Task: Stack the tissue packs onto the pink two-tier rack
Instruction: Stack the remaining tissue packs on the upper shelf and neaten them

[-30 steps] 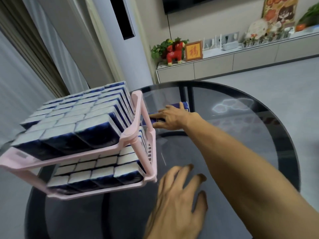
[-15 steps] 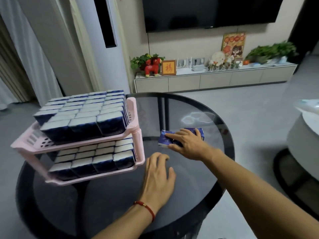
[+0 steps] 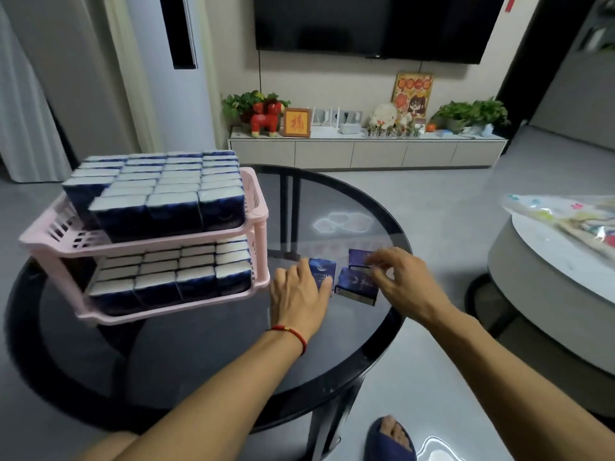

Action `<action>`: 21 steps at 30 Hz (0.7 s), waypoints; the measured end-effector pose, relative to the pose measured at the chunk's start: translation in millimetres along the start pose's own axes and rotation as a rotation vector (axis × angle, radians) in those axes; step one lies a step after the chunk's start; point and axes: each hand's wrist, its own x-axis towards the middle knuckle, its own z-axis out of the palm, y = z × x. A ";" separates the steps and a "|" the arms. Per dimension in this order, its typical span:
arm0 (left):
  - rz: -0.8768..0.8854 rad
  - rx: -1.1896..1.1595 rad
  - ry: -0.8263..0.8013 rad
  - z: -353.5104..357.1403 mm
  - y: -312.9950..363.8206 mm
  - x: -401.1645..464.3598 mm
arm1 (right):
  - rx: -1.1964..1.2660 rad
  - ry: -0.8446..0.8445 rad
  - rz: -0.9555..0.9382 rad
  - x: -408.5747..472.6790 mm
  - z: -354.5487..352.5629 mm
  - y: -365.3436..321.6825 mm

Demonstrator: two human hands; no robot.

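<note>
Head view is showing three loose tissue packs (image 3: 356,283) lying on the round glass table (image 3: 233,344), just to the right of the pink two-tier rack (image 3: 256,207). Both tiers are holding tight rows of packs; the upper tier is carrying a second layer rising above its rim, with an open strip at its front left. The left hand (image 3: 298,296) is resting flat on the glass, fingers straight, fingertips touching the nearest loose pack. The right hand (image 3: 404,281) is hovering over the other two with fingers curled; whether it is pinching one cannot be told, as motion blur is obscuring the contact.

Handling, by judgement: the packs are appearing light, soft and film-wrapped, likely to slide on the glass. Taking hold across the long sides, thumb opposing fingers, is looking soundest; squeezing hard is risking deformation only.

The tabletop is smooth, dark and reflective, on a black frame. Beyond it, a wall-mounted television (image 3: 376,24) is hanging above a low cabinet (image 3: 366,153) bearing plants and ornaments. A second round table (image 3: 549,261) is standing at right.
</note>
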 end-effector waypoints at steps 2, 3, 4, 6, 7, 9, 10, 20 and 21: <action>-0.015 0.010 -0.025 -2.1 1.1 5.4 | -0.021 -0.050 0.004 -5.2 -0.7 -0.2; -0.020 -0.009 -0.030 -3.2 2.0 7.3 | -0.049 -0.099 -0.017 -6.7 1.7 -1.5; -0.028 -0.036 -0.037 -4.2 3.4 7.8 | -0.093 -0.151 -0.042 -7.8 4.9 -3.4; -0.046 -0.106 -0.043 -6.6 7.2 6.8 | -0.203 -0.201 -0.096 -7.8 13.1 -5.1; -0.063 -0.154 -0.044 -8.8 8.2 5.2 | -0.240 -0.203 -0.100 -6.7 16.2 -5.2; -0.121 -0.264 -0.054 -15.8 7.5 1.6 | -0.228 -0.219 -0.041 -4.4 18.3 -6.4; -0.155 -0.305 -0.074 -19.4 5.8 -0.5 | -0.196 -0.240 0.002 -3.9 18.3 -8.0; -0.418 -1.056 -0.181 -44.4 -21.2 -34.7 | 0.365 -0.307 -0.005 -20.1 6.5 -57.4; -0.457 -1.170 -0.196 -48.0 -21.9 -37.3 | 0.333 -0.292 -0.051 -23.2 12.6 -60.4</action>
